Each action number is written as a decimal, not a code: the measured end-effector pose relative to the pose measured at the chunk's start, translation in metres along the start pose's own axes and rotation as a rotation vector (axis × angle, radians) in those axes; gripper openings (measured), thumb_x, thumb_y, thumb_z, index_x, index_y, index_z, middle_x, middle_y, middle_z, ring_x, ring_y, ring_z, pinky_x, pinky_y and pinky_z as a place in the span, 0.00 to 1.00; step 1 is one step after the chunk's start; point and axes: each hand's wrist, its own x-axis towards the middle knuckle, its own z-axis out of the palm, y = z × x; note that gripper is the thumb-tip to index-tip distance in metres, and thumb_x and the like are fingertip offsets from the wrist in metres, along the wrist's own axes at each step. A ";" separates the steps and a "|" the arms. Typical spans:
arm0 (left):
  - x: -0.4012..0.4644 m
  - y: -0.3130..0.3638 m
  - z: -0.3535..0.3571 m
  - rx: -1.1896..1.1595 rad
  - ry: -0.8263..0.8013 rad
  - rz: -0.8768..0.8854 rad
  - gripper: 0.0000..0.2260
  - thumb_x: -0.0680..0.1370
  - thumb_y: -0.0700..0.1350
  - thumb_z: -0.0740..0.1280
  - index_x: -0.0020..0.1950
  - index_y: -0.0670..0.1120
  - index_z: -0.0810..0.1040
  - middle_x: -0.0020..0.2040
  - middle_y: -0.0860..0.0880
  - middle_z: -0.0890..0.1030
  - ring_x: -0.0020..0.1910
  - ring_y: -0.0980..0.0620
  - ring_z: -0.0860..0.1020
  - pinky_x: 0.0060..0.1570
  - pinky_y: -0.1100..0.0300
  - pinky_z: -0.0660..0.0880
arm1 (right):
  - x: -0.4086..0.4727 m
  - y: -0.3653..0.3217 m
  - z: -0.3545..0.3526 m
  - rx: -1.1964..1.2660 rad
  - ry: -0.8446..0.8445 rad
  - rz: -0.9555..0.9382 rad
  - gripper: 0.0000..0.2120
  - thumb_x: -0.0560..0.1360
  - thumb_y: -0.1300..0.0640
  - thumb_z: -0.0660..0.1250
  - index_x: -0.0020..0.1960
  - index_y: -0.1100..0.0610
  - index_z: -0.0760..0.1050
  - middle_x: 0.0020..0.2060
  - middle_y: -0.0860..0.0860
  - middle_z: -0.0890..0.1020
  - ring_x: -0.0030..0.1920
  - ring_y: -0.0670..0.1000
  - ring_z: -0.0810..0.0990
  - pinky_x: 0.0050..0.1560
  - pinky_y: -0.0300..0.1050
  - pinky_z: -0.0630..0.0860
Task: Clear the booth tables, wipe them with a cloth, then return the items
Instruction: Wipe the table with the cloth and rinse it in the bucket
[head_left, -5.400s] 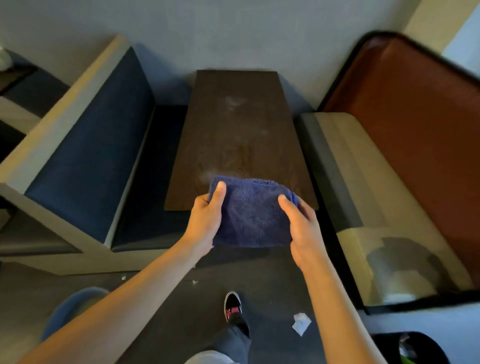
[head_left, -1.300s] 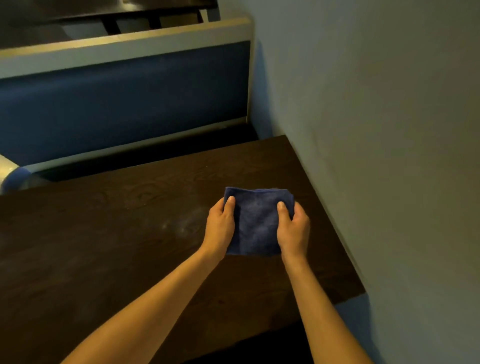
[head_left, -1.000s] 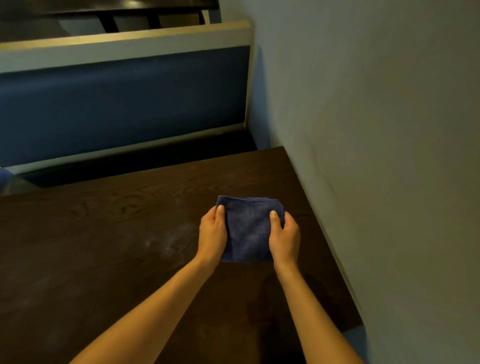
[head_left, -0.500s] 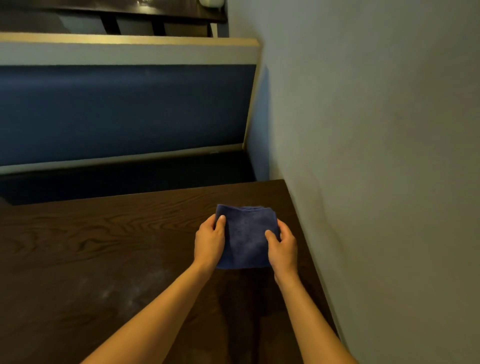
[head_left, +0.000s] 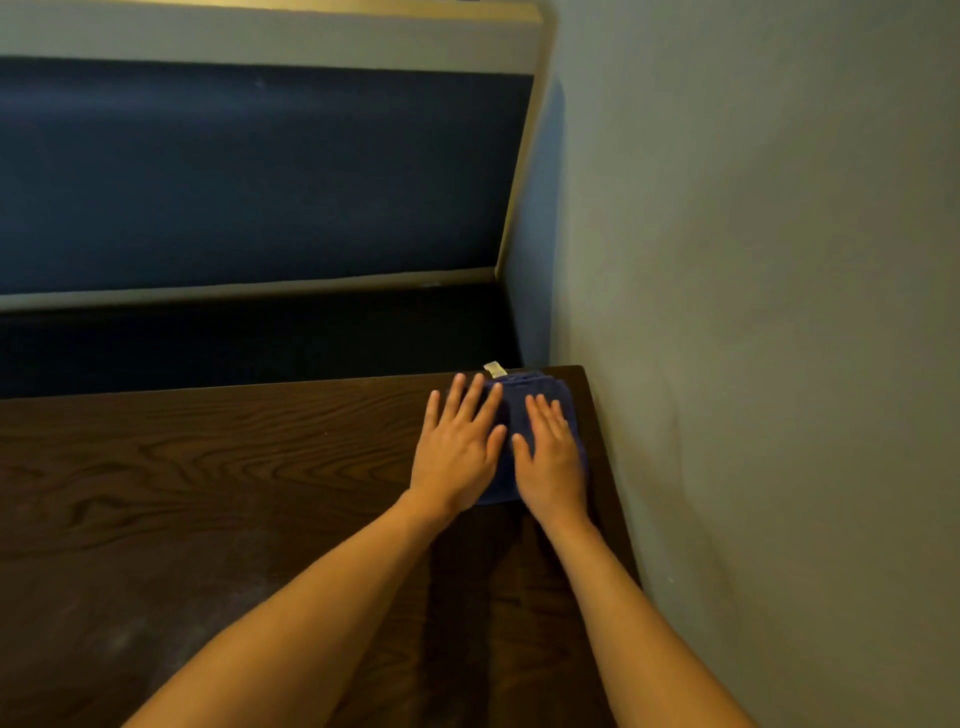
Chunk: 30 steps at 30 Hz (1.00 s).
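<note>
At centre right of the frame, lying flat at the far corner of the dark wood counter (head_left: 208, 467) beside the wall (head_left: 753, 312): folded blue cloth (head_left: 540, 395). Pressing down on it side by side with straight, spread fingers: left hand (head_left: 457, 447) and right hand (head_left: 550, 457).

Both hands flat on a folded blue cloth (head_left: 540, 395) right at the far corner of the dark wood table (head_left: 208, 493) by the wall (head_left: 753, 312) — left hand (head_left: 457, 447) and right hand (head_left: 553, 457) side by side, fingers straight, palms down. A little white tag (head_left: 494, 369) sticks out of the cloth at the table's far edge. Past that edge sits the blue booth seat (head_left: 249, 176) — padded back, pale trim.
</note>
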 end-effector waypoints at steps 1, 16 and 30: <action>0.004 -0.001 0.007 0.052 -0.044 0.021 0.25 0.86 0.57 0.44 0.82 0.54 0.43 0.83 0.50 0.43 0.79 0.51 0.35 0.76 0.48 0.33 | 0.003 0.007 0.006 -0.086 -0.038 -0.028 0.26 0.84 0.54 0.57 0.80 0.59 0.55 0.79 0.54 0.59 0.80 0.52 0.52 0.80 0.47 0.47; 0.050 0.015 0.017 0.182 -0.052 0.049 0.26 0.86 0.57 0.43 0.82 0.51 0.41 0.83 0.48 0.43 0.81 0.47 0.39 0.79 0.46 0.36 | 0.038 0.035 0.006 -0.385 -0.012 -0.036 0.28 0.86 0.50 0.48 0.81 0.58 0.45 0.81 0.55 0.50 0.81 0.51 0.46 0.79 0.46 0.41; -0.061 0.032 0.032 0.129 -0.141 0.081 0.28 0.82 0.60 0.34 0.81 0.54 0.38 0.82 0.50 0.39 0.80 0.49 0.35 0.76 0.47 0.31 | -0.086 0.044 0.008 -0.277 -0.039 0.016 0.31 0.81 0.43 0.40 0.80 0.56 0.48 0.79 0.51 0.53 0.79 0.49 0.48 0.78 0.47 0.46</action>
